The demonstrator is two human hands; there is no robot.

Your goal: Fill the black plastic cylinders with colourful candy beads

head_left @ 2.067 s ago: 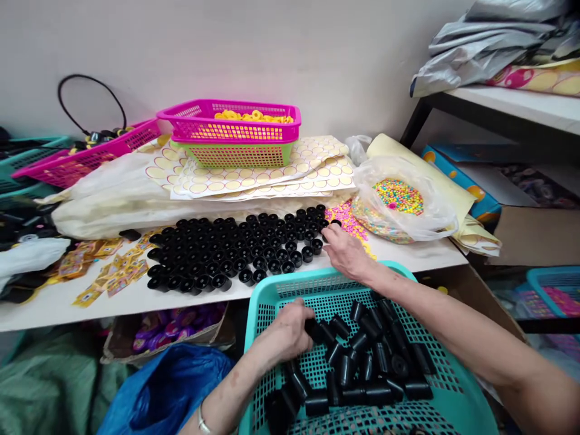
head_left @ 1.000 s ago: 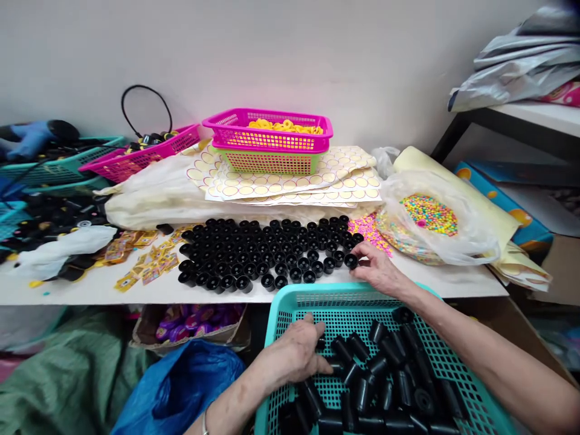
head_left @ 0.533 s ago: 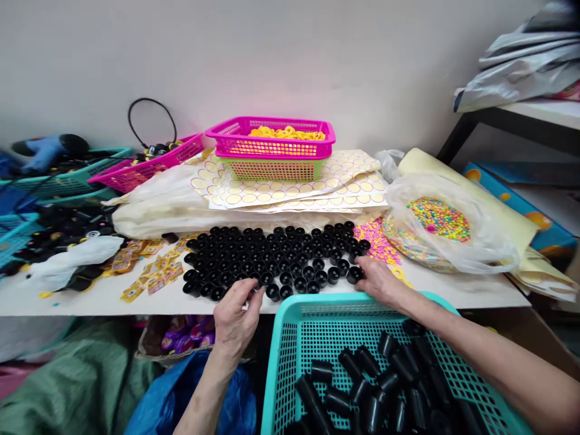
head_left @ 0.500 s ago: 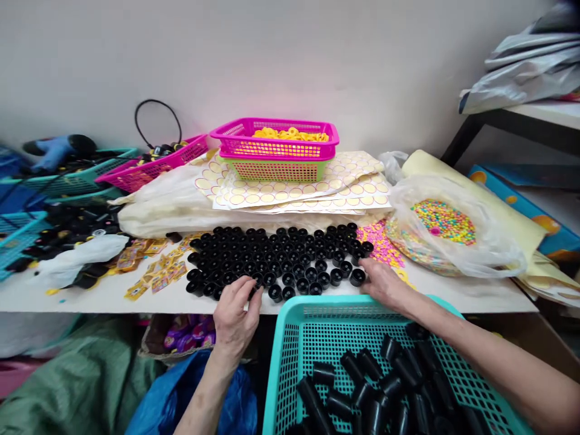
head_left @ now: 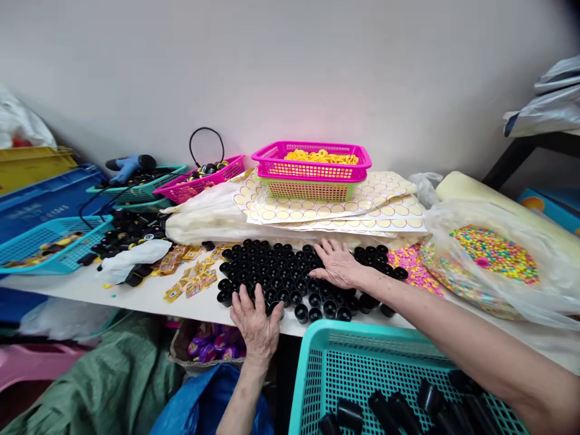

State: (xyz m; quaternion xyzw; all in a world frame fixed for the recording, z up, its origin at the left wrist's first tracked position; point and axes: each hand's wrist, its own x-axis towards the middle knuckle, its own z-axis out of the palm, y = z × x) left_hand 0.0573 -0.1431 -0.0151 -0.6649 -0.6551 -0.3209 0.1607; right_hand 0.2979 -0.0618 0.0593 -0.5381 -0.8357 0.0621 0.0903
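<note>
Many round black plastic cups (head_left: 276, 269) stand upright in a packed block on the white tabletop (head_left: 149, 308). At the block's front left edge, my left hand (head_left: 256, 323) rests against the cups with its fingers spread. My right hand (head_left: 338, 264) lies flat over the back middle of the block, palm down and fingers spread, covering some cups. Neither hand grips anything. Below my right forearm, a turquoise basket (head_left: 312, 350) holds loose black tubes (head_left: 394, 411); the forearm hides part of it.
Small yellow printed packets (head_left: 193, 281) lie left of the cups, and pink pieces (head_left: 414, 266) lie right. A clear bag of colourful beads (head_left: 493, 254) sits further right. Behind, a pink basket (head_left: 312, 169) of yellow rings stands on printed sheets (head_left: 389, 208). A blue tool (head_left: 131, 169) lies back left.
My right hand has moved from the block's right edge to its back middle and spread flat. My left hand's fingers have opened out at the front edge. The view has swung left.
</note>
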